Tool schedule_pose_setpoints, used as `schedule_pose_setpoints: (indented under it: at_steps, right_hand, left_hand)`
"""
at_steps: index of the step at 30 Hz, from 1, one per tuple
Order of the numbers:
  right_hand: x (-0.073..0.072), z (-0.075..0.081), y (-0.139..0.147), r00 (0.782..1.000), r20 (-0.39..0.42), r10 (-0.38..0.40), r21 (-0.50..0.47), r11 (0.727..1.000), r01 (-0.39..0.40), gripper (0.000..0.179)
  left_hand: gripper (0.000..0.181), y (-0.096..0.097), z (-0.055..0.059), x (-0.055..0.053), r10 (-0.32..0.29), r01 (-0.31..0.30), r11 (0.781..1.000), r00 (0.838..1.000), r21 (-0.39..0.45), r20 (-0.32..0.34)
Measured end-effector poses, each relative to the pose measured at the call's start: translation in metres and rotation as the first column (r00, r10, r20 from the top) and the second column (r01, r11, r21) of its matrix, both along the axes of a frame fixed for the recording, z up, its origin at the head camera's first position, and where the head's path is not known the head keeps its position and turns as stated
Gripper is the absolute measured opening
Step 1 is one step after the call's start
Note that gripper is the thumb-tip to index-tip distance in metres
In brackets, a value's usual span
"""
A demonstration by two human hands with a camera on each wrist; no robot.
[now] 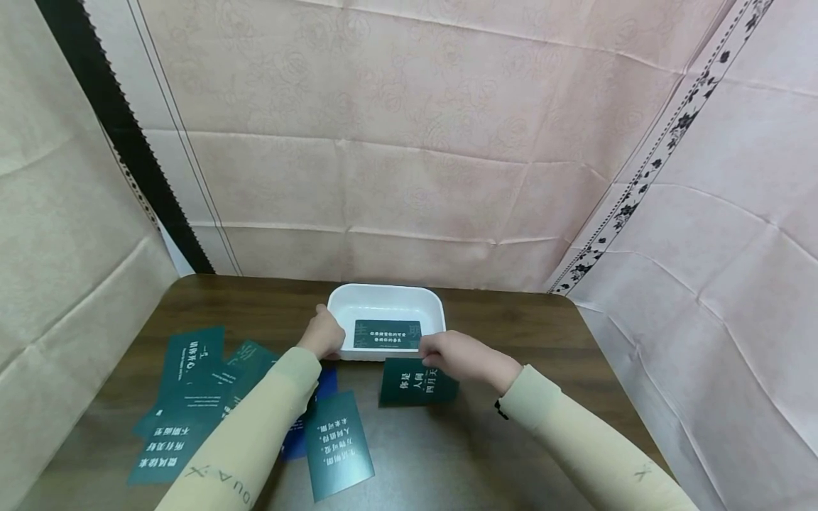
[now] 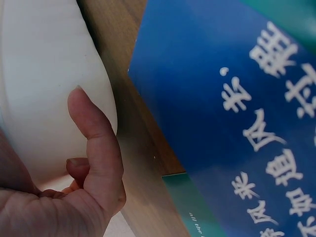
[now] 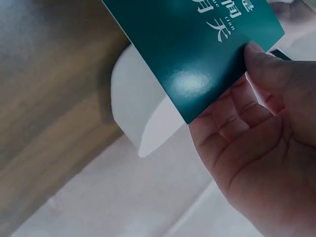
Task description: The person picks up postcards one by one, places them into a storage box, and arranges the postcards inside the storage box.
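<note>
A white plastic tray [image 1: 386,295] stands at the back of the table with one green card [image 1: 387,334] lying flat inside. My left hand [image 1: 323,333] grips the tray's left front corner; in the left wrist view the thumb and fingers bend at the white wall [image 2: 54,64]. My right hand [image 1: 461,360] pinches another green card [image 1: 418,383] with white lettering by its edge, just in front of the tray. In the right wrist view, the thumb [image 3: 266,61] presses on this card's face while the fingers lie behind it.
Several green cards [image 1: 192,397] overlap at the left of the wooden table [image 1: 498,454]. Nearer the middle, a blue card [image 1: 327,383] lies partly under my left arm, beside a green card [image 1: 339,443]. Pale cloth [image 1: 415,191] hangs behind the table and at both sides.
</note>
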State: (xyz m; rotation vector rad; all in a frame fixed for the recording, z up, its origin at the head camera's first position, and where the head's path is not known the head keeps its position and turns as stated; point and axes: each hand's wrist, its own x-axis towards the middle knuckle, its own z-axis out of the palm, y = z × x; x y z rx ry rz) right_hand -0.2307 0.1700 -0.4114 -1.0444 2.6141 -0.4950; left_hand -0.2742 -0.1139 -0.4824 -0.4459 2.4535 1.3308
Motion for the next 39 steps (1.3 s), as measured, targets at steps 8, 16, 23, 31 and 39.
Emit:
schedule_pose_setpoints:
  at_steps: [8,16,23,31,39]
  right_hand:
    - [-0.012,0.026,0.004,0.997,-0.04,-0.071,-0.082,0.994,0.067,0.004]
    - [-0.025,0.043,0.005,0.986,-0.094,-0.138,-0.185,0.976,0.119,0.004]
    - [-0.041,0.048,-0.001,0.975,-0.079,-0.207,-0.23,0.956,0.184,0.005]
    - [-0.064,0.037,-0.017,0.961,-0.054,-0.27,-0.214,0.944,0.253,0.004]
    - [-0.081,0.016,-0.037,0.976,-0.034,-0.215,-0.101,0.972,0.21,0.004]
  left_hand:
    - [0.081,-0.001,0.001,0.0,-0.001,0.002,1.0,1.0,0.007,-0.015]
    - [0.08,-0.002,-0.002,-0.001,-0.003,0.003,1.0,1.0,0.008,-0.013]
    - [0.08,-0.003,-0.003,-0.003,0.007,-0.007,1.0,1.0,0.002,-0.005]
    - [0.08,-0.003,-0.002,-0.002,0.006,-0.006,1.0,1.0,-0.002,-0.008]
    - [0.08,-0.001,-0.002,-0.002,0.0,0.0,1.0,1.0,-0.002,-0.017]
